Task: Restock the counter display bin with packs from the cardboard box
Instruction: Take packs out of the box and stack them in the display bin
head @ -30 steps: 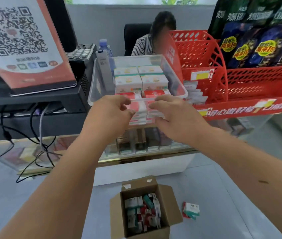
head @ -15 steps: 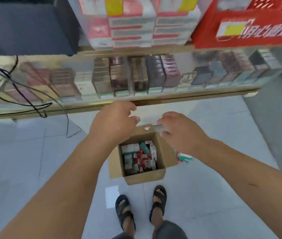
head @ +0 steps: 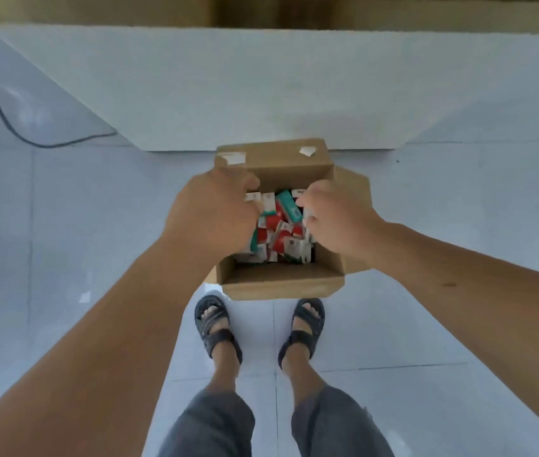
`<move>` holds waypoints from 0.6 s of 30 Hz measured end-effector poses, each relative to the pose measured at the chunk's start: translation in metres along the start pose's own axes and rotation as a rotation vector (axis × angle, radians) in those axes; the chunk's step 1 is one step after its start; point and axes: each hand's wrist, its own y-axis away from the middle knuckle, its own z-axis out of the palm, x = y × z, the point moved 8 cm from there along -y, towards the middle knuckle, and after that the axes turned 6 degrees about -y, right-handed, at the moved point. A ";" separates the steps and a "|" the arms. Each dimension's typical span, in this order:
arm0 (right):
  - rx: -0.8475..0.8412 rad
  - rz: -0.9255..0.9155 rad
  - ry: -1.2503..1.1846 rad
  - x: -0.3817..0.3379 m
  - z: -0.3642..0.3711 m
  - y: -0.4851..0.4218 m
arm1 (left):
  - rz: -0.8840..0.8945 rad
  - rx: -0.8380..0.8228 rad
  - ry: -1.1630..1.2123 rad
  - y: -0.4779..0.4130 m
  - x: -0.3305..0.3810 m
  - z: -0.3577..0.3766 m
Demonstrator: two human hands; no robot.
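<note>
Left hand point(head: 210, 212) and right hand point(head: 337, 216) reach between cardboard box point(head: 281, 282) walls, over packs point(head: 279, 234)

The cardboard box point(head: 281, 285) is set on the floor point(head: 63, 225), just before the counter base point(head: 261, 87) at the far side. The packs point(head: 281, 232) are piled loose inside it. The left hand point(head: 212, 212) is held over the box's left half, the right hand point(head: 337, 216) over its right. Two feet point(head: 213, 324) are planted just on the near side of the box. A cable point(head: 43, 146) is laid on the floor at far left.
</note>
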 end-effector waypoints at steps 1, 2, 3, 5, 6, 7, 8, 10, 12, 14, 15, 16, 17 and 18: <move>-0.015 0.014 -0.001 0.007 0.023 -0.016 | -0.007 -0.014 -0.014 -0.014 -0.011 0.021; -0.020 0.022 -0.004 0.013 0.040 -0.028 | -0.010 -0.023 -0.021 -0.023 -0.019 0.036; -0.040 0.035 -0.005 0.018 0.059 -0.038 | -0.011 -0.038 -0.022 -0.031 -0.025 0.051; -0.052 0.062 0.006 0.031 0.103 -0.069 | -0.013 -0.055 -0.038 -0.058 -0.042 0.087; -0.045 0.074 0.007 0.037 0.122 -0.083 | -0.006 -0.068 -0.054 -0.070 -0.049 0.103; -0.046 0.095 0.012 0.044 0.140 -0.096 | 0.002 -0.083 -0.068 -0.082 -0.055 0.118; -0.049 0.116 0.014 0.050 0.155 -0.110 | 0.012 -0.097 -0.074 -0.092 -0.059 0.131; -0.083 0.165 0.019 0.065 0.184 -0.138 | 0.016 -0.137 -0.071 -0.113 -0.067 0.155; -0.118 0.196 0.043 0.080 0.209 -0.164 | -0.002 -0.177 -0.079 -0.133 -0.073 0.176; -0.139 0.220 0.062 0.095 0.231 -0.183 | 0.010 -0.186 -0.098 -0.152 -0.071 0.189; -0.158 0.232 0.074 0.103 0.243 -0.190 | 0.027 -0.175 -0.096 -0.160 -0.070 0.193; -0.173 0.247 0.085 0.111 0.255 -0.196 | 0.033 -0.175 -0.088 -0.167 -0.069 0.198; -0.181 0.265 0.087 0.117 0.264 -0.200 | 0.034 -0.180 -0.081 -0.172 -0.070 0.202; -0.178 0.285 0.081 0.123 0.271 -0.203 | 0.029 -0.188 -0.076 -0.177 -0.071 0.206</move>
